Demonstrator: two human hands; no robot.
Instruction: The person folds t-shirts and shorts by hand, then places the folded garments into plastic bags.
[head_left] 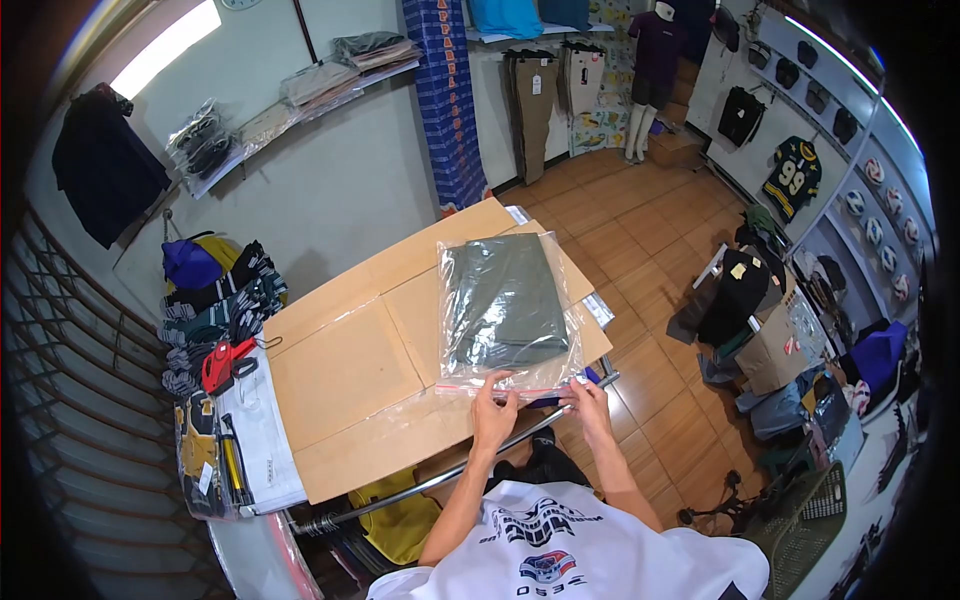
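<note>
A folded dark green garment (pixel 515 290) lies inside a clear plastic bag (pixel 452 345) on a sheet of brown cardboard (pixel 345 355). The bag's near edge, with a reddish strip along it, faces me. My left hand (pixel 492 415) is closed on that edge near its middle, thumb and fingers pinching the plastic. At the right end of the same edge, my right hand (pixel 588 408) also pinches the bag, with the fingertips together. What kind of garment it is cannot be made out through the folds.
A red tag gun-like tool (pixel 228 366) and a yellow-black pump-like tool (pixel 236 460) lie at the left. Stacked clothes (pixel 215 310) stand behind them. A metal rail (pixel 440 480) runs along the near side. A green crate (pixel 805 520) is at lower right.
</note>
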